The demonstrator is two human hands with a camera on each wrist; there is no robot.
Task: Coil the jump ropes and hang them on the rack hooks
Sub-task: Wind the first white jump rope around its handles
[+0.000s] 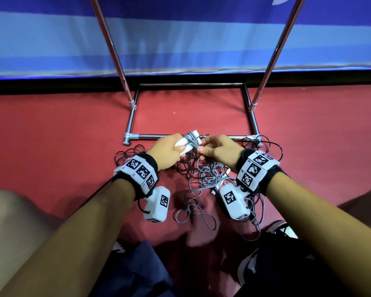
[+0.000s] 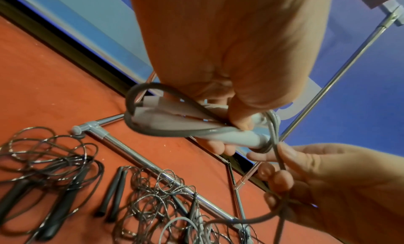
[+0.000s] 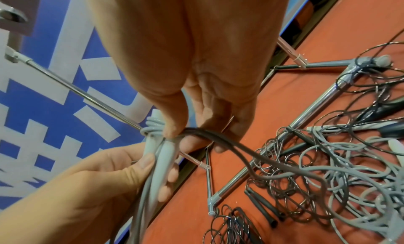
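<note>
Crouching on a red floor (image 1: pixel 62 129), a person works with both hands just above the near bar of a metal rack (image 1: pixel 193 137). Nearest to the viewer, loose grey cord (image 1: pixel 198 189) and thin black ropes (image 1: pixel 126 156) lie tangled on the floor between the forearms. Beyond them, the left hand (image 1: pixel 166 152) grips a pair of white handles (image 2: pixel 181 121) held side by side, fingers curled round them. Grey cord is already wound several turns around the far end of the handles. The right hand (image 1: pixel 217 150) pinches the cord (image 3: pixel 218 140) between thumb and fingers, beside the wraps. Farther off, the rack's two upright poles rise in front of a blue banner (image 1: pixel 191 39).
</note>
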